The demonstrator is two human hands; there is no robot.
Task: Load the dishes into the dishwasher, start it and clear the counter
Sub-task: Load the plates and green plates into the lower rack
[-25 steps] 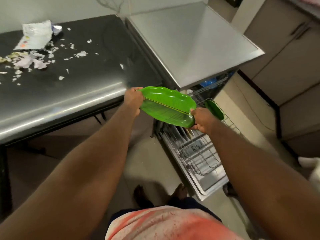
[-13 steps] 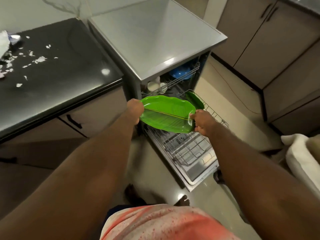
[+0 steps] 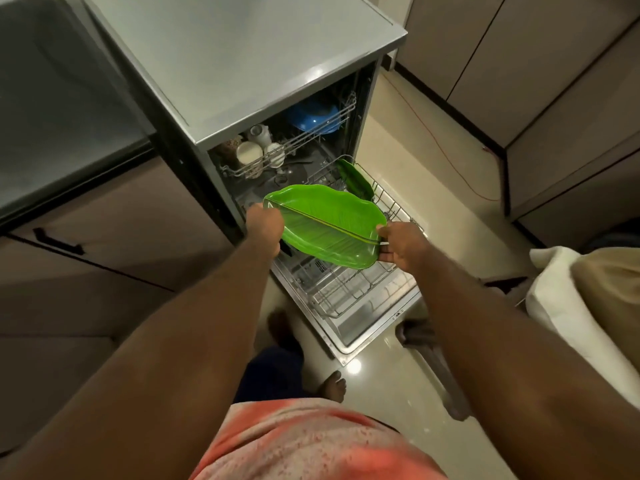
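While both hands hold it by its two ends, the green leaf-shaped plate (image 3: pixel 325 225) hangs face up over the inner half of the pulled-out lower rack (image 3: pixel 349 296), touching no wire that can be seen. The left hand (image 3: pixel 265 225) has its fingers curled round the plate's left end, close to the front edge of the dishwasher (image 3: pixel 242 64) cabinet. The right hand (image 3: pixel 401 242) pinches the pointed right tip, thumb on the rim and fingers underneath, just above the rack's right side rail. A second green plate (image 3: pixel 355 180) stands on edge in the rack's far right corner, near the held plate's far rim but apart from it. The rack's near half, toward the lip of the lowered door (image 3: pixel 367 332), shows only bare tines. Above and behind, the upper rack (image 3: pixel 294 143) sticks out a little from the opening, carrying white cups (image 3: pixel 249 152) and a blue bowl (image 3: pixel 315 114). Pale floor (image 3: pixel 415 168) lies open to the right of the door, crossed farther off by an orange cord (image 3: pixel 446 147). A white cloth (image 3: pixel 561 306) bulges in at the right edge, near the right forearm.
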